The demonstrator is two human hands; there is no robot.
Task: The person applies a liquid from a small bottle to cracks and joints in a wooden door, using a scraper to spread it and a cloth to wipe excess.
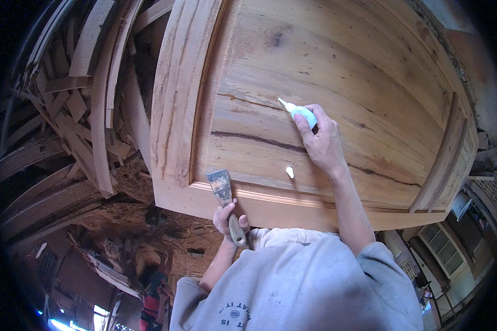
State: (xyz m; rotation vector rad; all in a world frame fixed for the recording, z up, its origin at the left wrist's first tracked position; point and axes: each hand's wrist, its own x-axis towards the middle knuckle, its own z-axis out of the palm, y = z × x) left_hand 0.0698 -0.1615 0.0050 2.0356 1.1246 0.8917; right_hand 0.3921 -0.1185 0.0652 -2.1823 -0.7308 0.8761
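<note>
My right hand point(324, 138) is closed around a small pale-blue squeeze bottle point(304, 117) with a pointed white nozzle. Its tip is at or just above a dark crack point(248, 101) in a wooden door panel point(370, 105); whether they touch I cannot tell. Closer to me, a longer dark crack point(259, 139) runs across the same panel. A small cream-coloured cap point(290, 172) lies on the wood below that crack. In my left hand point(226, 219) is a putty knife point(221, 185) with a stained metal blade, held upright over the door's near frame edge.
Scrap boards point(102, 83) are heaped to the left of the door. Sawdust point(176, 243) covers the floor at its near left. Raised frame strips point(207, 94) border the panel. A glazed wooden frame point(442, 248) stands at the lower right.
</note>
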